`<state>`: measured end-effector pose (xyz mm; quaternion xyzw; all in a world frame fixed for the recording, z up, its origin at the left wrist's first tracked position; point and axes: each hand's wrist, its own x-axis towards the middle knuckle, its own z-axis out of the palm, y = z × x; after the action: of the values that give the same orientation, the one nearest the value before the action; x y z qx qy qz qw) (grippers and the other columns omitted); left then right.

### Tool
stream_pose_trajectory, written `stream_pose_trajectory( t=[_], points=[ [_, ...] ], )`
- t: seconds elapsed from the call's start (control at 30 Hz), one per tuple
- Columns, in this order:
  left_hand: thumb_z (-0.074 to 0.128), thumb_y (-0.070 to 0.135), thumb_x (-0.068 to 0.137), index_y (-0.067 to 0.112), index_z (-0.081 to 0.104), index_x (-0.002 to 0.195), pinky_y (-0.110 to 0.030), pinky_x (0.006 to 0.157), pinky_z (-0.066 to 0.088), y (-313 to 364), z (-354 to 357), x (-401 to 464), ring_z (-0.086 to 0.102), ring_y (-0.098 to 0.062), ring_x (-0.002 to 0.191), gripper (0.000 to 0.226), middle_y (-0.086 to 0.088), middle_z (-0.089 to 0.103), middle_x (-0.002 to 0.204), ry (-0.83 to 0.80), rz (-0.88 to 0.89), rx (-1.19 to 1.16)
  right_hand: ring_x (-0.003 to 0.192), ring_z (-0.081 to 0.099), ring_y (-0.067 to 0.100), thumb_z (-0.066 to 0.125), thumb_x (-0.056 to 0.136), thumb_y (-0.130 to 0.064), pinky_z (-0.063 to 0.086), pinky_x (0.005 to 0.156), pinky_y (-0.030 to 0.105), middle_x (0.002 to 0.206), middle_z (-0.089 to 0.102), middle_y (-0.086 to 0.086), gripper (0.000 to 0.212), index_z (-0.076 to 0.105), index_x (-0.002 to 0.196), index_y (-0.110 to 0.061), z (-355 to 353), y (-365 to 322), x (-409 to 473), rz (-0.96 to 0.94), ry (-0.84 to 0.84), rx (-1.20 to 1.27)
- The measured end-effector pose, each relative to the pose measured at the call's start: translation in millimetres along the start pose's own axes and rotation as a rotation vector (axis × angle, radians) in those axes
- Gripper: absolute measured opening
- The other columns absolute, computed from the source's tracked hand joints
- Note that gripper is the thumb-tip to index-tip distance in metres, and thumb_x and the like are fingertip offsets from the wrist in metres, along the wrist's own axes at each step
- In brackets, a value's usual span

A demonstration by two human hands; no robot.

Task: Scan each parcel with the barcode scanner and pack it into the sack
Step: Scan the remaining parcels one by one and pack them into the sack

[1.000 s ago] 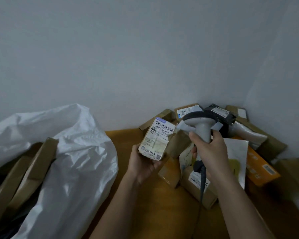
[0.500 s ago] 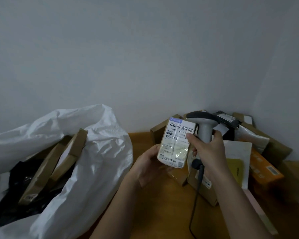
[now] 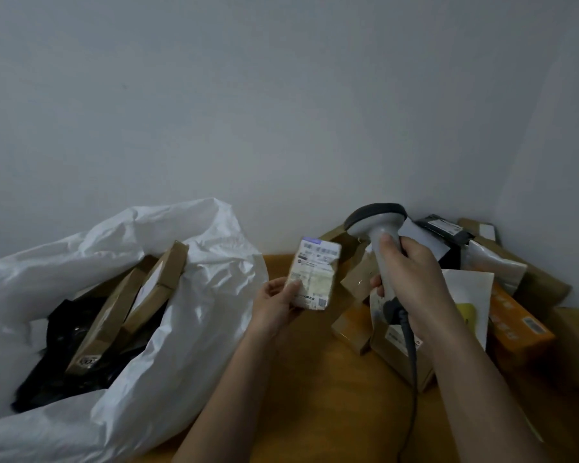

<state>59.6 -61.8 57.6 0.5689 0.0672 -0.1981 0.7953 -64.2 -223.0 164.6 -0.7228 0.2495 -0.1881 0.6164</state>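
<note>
The left hand (image 3: 276,304) pinches a small parcel (image 3: 315,274) by its lower edge, thumb on the label face, held at centre between the sack (image 3: 194,315) at nine o'clock and the parcel pile (image 3: 502,295) at three. The right hand (image 3: 415,282) is wrapped tight round the barcode scanner (image 3: 376,225). To scan well, I'd tilt the label squarely toward the scanner's head and keep the thumb off the barcode. The parcel's long axis runs roughly twelve-to-six, barcode end uppermost, leaning slightly toward one o'clock.
</note>
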Motion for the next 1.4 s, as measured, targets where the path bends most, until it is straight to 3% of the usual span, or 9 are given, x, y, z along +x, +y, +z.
stream_pose_trajectory(
  t=[0.17, 0.4, 0.63, 0.8, 0.97, 1.07, 1.23, 1.33, 1.4],
  points=[
    [0.055, -0.005, 0.093, -0.004, 0.044, 0.136, -0.03, 0.058, 0.058, -7, -2, 5, 0.071, -0.025, 0.084, 0.044, -0.017, 0.068, 0.108, 0.087, -0.031, -0.11, 0.053, 0.058, 0.01, 0.041, 0.102, -0.041, 0.045, 0.057, 0.027, 0.061, 0.062, 0.003, 0.031, 0.06, 0.102, -0.016, -10, -22, -23, -0.035, -0.111, -0.069],
    [0.049, -0.006, 0.097, -0.003, 0.036, 0.14, -0.044, 0.087, 0.052, -12, 1, 4, 0.063, -0.029, 0.098, 0.046, -0.023, 0.058, 0.129, 0.141, -0.007, -0.183, 0.052, 0.057, 0.01, 0.041, 0.102, -0.038, 0.048, 0.058, 0.03, 0.057, 0.059, 0.0, 0.032, 0.063, 0.099, -0.015, -16, -39, -44, -0.088, -0.122, -0.043],
    [0.049, -0.008, 0.096, 0.005, 0.032, 0.141, -0.045, 0.086, 0.052, -11, 3, 1, 0.064, -0.025, 0.09, 0.05, -0.023, 0.055, 0.13, 0.15, -0.003, -0.224, 0.048, 0.056, 0.007, 0.042, 0.102, -0.038, 0.046, 0.055, 0.029, 0.053, 0.059, -0.001, 0.033, 0.064, 0.101, -0.014, -22, -47, -52, -0.133, -0.123, -0.067],
    [0.05, -0.007, 0.095, 0.007, 0.032, 0.14, -0.043, 0.087, 0.053, -8, 3, 1, 0.064, -0.025, 0.09, 0.05, -0.021, 0.056, 0.127, 0.147, -0.01, -0.218, 0.055, 0.057, 0.012, 0.041, 0.102, -0.038, 0.048, 0.058, 0.032, 0.062, 0.061, 0.004, 0.034, 0.063, 0.106, -0.012, -20, -52, -53, -0.151, -0.151, -0.059],
    [0.051, -0.007, 0.095, 0.011, 0.035, 0.131, -0.04, 0.079, 0.055, -3, 1, -3, 0.064, -0.024, 0.092, 0.043, -0.017, 0.059, 0.119, 0.141, 0.011, -0.213, 0.046, 0.054, 0.004, 0.04, 0.102, -0.039, 0.046, 0.055, 0.028, 0.051, 0.056, -0.004, 0.033, 0.062, 0.102, -0.014, -10, -55, -51, -0.16, -0.165, -0.073],
    [0.054, -0.001, 0.095, 0.014, 0.04, 0.128, -0.035, 0.075, 0.057, 3, -1, -11, 0.067, -0.023, 0.095, 0.039, -0.013, 0.063, 0.117, 0.148, 0.103, -0.13, 0.046, 0.055, 0.005, 0.041, 0.102, -0.04, 0.046, 0.055, 0.028, 0.049, 0.059, -0.003, 0.031, 0.061, 0.097, -0.018, 0, -55, -49, -0.164, -0.182, -0.046],
    [0.059, 0.021, 0.097, 0.025, 0.051, 0.128, -0.022, 0.073, 0.051, 41, -6, -34, 0.066, -0.012, 0.098, 0.032, 0.0, 0.066, 0.111, 0.306, 0.436, 0.179, 0.046, 0.057, 0.009, 0.043, 0.102, -0.04, 0.045, 0.052, 0.03, 0.051, 0.06, -0.001, 0.029, 0.06, 0.091, -0.019, 20, -55, -42, -0.121, -0.186, 0.03],
    [0.061, 0.029, 0.096, 0.03, 0.052, 0.121, -0.016, 0.067, 0.05, 71, -20, -49, 0.065, -0.006, 0.093, 0.027, 0.007, 0.065, 0.106, 0.465, 0.58, 0.123, 0.049, 0.057, 0.013, 0.044, 0.102, -0.041, 0.044, 0.052, 0.03, 0.05, 0.061, 0.0, 0.03, 0.061, 0.094, -0.019, 33, -51, -39, -0.098, -0.223, 0.06],
    [0.063, 0.03, 0.095, 0.025, 0.052, 0.122, -0.02, 0.069, 0.052, 88, -34, -55, 0.065, -0.007, 0.093, 0.029, 0.005, 0.065, 0.107, 0.581, 0.612, 0.037, 0.047, 0.057, 0.011, 0.043, 0.102, -0.042, 0.044, 0.05, 0.026, 0.051, 0.062, -0.001, 0.029, 0.061, 0.096, -0.021, 43, -48, -38, -0.093, -0.257, 0.054]
  ],
)
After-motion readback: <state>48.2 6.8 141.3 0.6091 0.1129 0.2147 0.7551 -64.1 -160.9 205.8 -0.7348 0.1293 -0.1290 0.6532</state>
